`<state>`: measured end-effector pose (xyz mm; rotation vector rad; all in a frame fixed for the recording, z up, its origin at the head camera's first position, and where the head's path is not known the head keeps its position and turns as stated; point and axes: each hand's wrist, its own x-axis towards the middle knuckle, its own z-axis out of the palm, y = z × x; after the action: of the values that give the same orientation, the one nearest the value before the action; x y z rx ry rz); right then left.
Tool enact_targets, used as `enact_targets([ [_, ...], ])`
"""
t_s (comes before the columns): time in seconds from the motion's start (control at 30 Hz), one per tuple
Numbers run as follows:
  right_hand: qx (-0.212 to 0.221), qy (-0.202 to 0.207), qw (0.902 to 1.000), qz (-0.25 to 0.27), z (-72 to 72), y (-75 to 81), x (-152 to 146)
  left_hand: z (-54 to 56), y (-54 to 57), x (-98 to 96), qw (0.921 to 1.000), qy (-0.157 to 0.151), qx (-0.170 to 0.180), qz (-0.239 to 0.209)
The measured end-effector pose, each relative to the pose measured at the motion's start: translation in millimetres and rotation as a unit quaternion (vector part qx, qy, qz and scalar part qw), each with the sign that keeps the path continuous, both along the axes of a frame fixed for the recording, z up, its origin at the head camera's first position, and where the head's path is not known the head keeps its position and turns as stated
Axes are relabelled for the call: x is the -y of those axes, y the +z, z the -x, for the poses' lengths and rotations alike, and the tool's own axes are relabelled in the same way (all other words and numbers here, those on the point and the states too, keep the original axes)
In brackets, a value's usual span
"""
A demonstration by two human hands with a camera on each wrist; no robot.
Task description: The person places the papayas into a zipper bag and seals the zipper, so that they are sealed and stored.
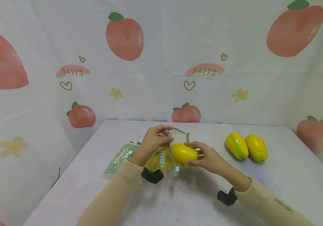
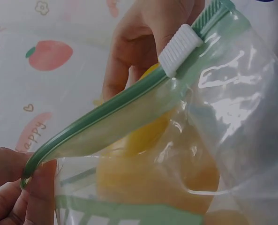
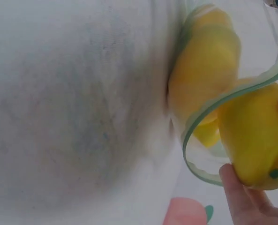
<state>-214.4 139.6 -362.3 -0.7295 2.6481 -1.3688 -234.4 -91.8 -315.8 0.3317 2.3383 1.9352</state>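
Note:
My left hand (image 1: 154,141) pinches the green zip edge of a clear zip bag (image 1: 162,159) between thumb and fingers, and the mouth gapes to the right. A white slider (image 2: 180,50) sits on the zip. In my right hand (image 1: 210,160) is a yellow mango (image 1: 185,153), gripped by its outer end with the other end inside the bag's mouth. The right wrist view has another mango (image 3: 206,70) lying inside the bag, behind the clear plastic.
Two more mangoes (image 1: 236,146), one streaked green, lie side by side on the white table (image 1: 285,175) to the right. Flat green printed bags (image 1: 119,160) lie left, partly behind my left arm. A fruit-print cloth (image 1: 155,91) hangs behind the table.

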Motion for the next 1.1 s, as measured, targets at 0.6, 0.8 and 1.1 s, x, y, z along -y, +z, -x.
enact_targets([
  [0.6,0.021,0.043,0.9985,0.027,5.3,4.4,2.0,0.6,1.1,0.7,1.0000,0.001,-0.001,-0.003],
  [0.8,0.021,0.055,0.9971,0.048,6.9,6.1,3.5,1.1,1.8,0.0,1.0000,0.002,-0.002,-0.001],
  [1.1,0.026,0.038,0.9977,0.050,7.7,8.0,10.9,1.7,5.6,-1.1,1.0000,0.003,0.001,0.007],
])
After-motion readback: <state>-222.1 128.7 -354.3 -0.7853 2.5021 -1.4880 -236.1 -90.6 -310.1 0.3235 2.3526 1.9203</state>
